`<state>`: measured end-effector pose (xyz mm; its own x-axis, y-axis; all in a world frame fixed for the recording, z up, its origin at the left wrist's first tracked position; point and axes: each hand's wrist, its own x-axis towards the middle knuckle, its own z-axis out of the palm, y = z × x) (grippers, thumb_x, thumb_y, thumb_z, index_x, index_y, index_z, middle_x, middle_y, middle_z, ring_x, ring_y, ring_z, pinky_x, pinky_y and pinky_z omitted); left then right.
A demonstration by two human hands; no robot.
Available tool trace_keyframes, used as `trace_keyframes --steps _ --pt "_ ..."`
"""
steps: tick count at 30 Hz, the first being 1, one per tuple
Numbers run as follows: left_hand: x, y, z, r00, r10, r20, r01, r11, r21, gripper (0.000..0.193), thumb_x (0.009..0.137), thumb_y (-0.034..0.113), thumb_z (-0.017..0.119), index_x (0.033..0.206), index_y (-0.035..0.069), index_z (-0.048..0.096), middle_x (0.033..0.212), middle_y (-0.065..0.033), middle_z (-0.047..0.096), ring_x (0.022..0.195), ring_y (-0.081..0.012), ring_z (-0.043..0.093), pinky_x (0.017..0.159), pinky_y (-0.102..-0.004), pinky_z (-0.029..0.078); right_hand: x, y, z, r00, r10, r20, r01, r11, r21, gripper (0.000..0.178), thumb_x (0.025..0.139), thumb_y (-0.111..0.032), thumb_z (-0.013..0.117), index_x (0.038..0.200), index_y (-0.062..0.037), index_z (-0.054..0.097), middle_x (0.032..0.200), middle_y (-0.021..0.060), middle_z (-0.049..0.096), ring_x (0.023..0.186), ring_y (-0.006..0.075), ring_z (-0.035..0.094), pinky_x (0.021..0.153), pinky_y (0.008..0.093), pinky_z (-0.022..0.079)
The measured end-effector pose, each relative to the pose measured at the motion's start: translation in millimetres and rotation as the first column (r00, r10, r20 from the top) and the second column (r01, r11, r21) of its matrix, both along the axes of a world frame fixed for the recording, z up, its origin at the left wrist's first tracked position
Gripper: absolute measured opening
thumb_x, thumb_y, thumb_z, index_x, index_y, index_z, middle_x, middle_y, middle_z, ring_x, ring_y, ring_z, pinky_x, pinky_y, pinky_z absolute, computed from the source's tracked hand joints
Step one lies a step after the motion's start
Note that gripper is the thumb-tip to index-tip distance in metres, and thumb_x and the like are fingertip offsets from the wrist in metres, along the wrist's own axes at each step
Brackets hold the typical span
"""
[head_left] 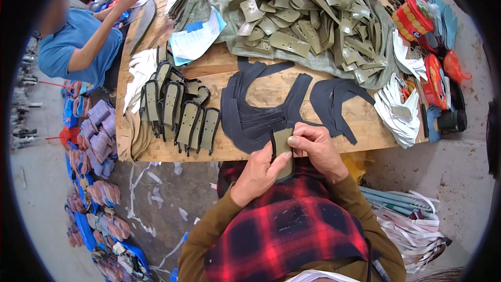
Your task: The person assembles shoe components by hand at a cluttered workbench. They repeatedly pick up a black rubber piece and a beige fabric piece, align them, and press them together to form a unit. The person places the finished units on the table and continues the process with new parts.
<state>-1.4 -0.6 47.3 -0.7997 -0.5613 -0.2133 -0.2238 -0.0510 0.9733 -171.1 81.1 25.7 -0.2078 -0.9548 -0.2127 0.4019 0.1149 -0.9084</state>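
Note:
Close to the table's front edge, both hands hold an olive-green shoe-sole board (282, 141) with a black strip along its left edge. My left hand (257, 175) grips its lower left part, thumb pressed flat on the face. Thumb and fingertips of my right hand (318, 150) pinch its upper right edge. Just beyond lies a fanned stack of curved black fabric pieces (235, 107), with another group of black pieces (334, 102) to the right. On the left, several olive boards edged in black (171, 103) are heaped together.
A large heap of bare olive boards (308, 21) lies on a plastic sheet (318, 65) at the back. White pieces (399, 109), red bags (415, 18) and a dark cup-like object (451, 121) sit right. A person in a blue shirt (91, 34) works at the far left.

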Motion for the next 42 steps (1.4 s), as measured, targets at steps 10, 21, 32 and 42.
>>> trace_keyframes --steps 10,21,32,42 --pt "1 -5 -6 0.981 -0.19 -0.024 0.191 0.959 0.21 0.025 0.098 0.02 0.055 0.114 0.002 0.06 0.094 -0.0004 0.061 0.083 -0.0089 0.054 0.075 -0.0261 0.047 12 -6 1 0.945 -0.221 0.242 0.176 0.965 0.195 0.025 0.095 -0.016 0.064 0.071 -0.0091 0.061 0.057 -0.0051 0.046 0.048 0.0044 0.042 0.048 0.0212 0.033" --pt "-9 -11 -23 1.0 -0.025 0.014 0.028 0.938 -0.345 0.028 0.1 0.026 0.053 0.097 -0.001 0.058 0.08 -0.0116 0.057 0.069 -0.0234 0.053 0.063 -0.0322 0.044 23 -6 -3 0.861 -0.326 -0.39 0.349 0.937 -0.011 0.027 0.093 -0.01 0.064 0.07 0.0009 0.053 0.066 0.0037 0.045 0.06 0.0115 0.044 0.053 0.0282 0.035" --pt "-37 -14 -28 0.776 0.611 -0.156 -0.552 0.778 0.3 0.039 0.105 0.033 0.045 0.081 0.006 0.056 0.071 0.0058 0.048 0.065 -0.0036 0.04 0.056 -0.0242 0.034 38 -3 -16 0.826 -0.115 -0.552 0.062 0.992 -0.114 0.03 0.09 -0.015 0.068 0.071 -0.0025 0.047 0.067 0.0025 0.038 0.06 0.011 0.04 0.054 0.029 0.033" --pt "1 -53 5 0.985 -0.174 -0.014 0.156 0.91 -0.384 0.085 0.071 0.034 0.083 0.14 0.004 0.043 0.134 -0.0116 0.052 0.115 -0.0222 0.056 0.09 -0.0313 0.047 -38 13 21 0.775 0.477 -0.414 -0.422 0.879 0.223 0.035 0.089 -0.028 0.069 0.069 -0.0003 0.059 0.061 0.001 0.049 0.061 0.0066 0.044 0.053 0.0295 0.036"
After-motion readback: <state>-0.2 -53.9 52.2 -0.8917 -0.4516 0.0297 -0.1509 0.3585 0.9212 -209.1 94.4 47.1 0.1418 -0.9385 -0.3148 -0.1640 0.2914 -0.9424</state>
